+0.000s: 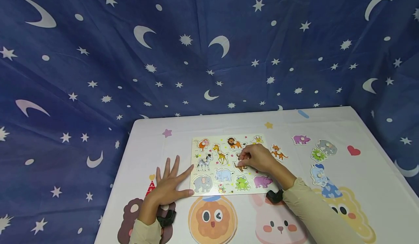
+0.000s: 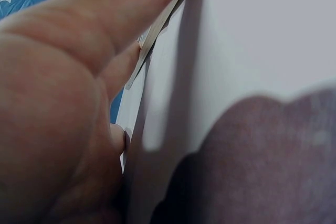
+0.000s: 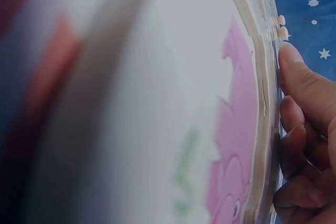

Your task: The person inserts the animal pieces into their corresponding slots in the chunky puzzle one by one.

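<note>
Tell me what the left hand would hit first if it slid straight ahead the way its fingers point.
Likely nothing on the table: the left hand lies flat, its fingers pointing up past the puzzle board along its left edge, toward bare tablecloth. Only the thumb touches the board.

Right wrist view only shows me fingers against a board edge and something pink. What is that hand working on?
Observer: The right hand pinches a brown animal piece over the puzzle board, mid-board.
Operator: And the left hand?
Observer: The left hand lies flat on the table, fingers spread, thumb against the board's left edge.
Operator: Any pieces off the board?
Observer: Yes. To its right lie a tiger, a purple piece, a grey one, a green one and a blue one.
</note>
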`<state>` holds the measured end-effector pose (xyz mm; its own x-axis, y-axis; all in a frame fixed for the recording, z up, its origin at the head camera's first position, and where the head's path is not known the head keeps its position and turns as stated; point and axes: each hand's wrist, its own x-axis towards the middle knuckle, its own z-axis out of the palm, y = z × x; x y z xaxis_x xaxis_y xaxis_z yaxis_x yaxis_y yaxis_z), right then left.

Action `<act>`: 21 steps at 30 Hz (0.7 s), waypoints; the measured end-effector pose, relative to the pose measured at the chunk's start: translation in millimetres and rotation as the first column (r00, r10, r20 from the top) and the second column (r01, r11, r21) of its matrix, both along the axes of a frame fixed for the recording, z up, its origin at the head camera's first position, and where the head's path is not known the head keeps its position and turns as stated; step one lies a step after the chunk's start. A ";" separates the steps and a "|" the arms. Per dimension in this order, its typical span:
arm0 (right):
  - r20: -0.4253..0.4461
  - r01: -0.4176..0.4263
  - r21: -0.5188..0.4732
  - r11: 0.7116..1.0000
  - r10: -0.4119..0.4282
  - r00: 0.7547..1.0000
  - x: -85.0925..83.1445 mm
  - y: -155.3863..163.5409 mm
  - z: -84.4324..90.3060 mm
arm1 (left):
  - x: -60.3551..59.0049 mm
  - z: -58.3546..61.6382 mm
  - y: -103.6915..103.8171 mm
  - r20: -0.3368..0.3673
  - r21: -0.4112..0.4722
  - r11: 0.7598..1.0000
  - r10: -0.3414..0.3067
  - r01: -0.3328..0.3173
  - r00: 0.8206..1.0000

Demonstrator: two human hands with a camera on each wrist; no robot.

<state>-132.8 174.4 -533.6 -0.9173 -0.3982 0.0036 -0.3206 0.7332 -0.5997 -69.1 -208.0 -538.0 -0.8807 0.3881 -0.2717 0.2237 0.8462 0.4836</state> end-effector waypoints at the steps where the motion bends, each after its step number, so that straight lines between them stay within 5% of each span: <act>1: 0.000 -0.001 -0.002 1.000 0.001 1.000 0.3 0.1 0.2 | 0.1 0.3 0.2 0.002 0.000 1.000 0.000 0.000 1.000; 21: 0.022 0.025 -0.090 0.996 -0.023 1.000 4.7 13.5 14.2 | -0.7 -3.1 -0.2 -0.006 -0.011 1.000 -0.002 0.002 1.000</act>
